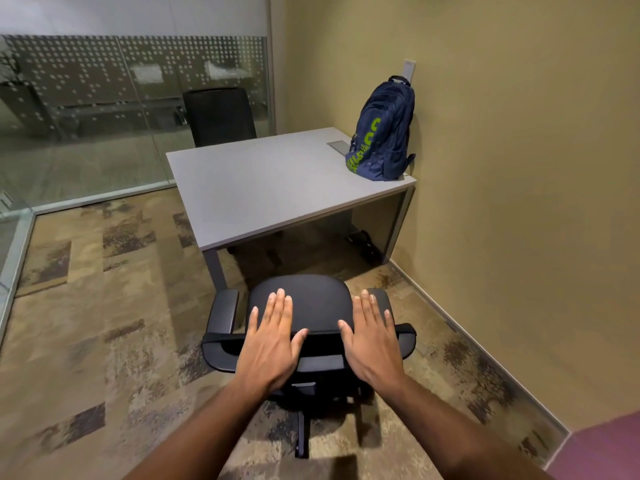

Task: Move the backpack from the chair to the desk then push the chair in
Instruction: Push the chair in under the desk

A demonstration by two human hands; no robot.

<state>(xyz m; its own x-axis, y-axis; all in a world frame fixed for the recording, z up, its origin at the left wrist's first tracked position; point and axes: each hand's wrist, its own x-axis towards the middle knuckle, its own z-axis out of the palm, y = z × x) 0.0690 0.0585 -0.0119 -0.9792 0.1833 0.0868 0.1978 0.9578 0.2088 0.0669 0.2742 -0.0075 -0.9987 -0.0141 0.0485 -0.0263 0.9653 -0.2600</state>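
A navy backpack (382,131) with green lettering stands upright on the far right corner of the grey desk (263,188), leaning against the wall. A black office chair (304,299) with armrests stands on the carpet just in front of the desk, its seat bare and its backrest toward me. My left hand (272,341) lies flat over the top edge of the backrest, fingers spread. On the right side of the same edge my right hand (372,336) rests the same way, fingers apart.
A second black chair (220,116) stands behind the desk by the glass partition (104,116). The tan wall (519,168) runs close along the desk's right side. Cables and a black item (363,244) lie under the desk. Patterned carpet (104,323) spreads to the left.
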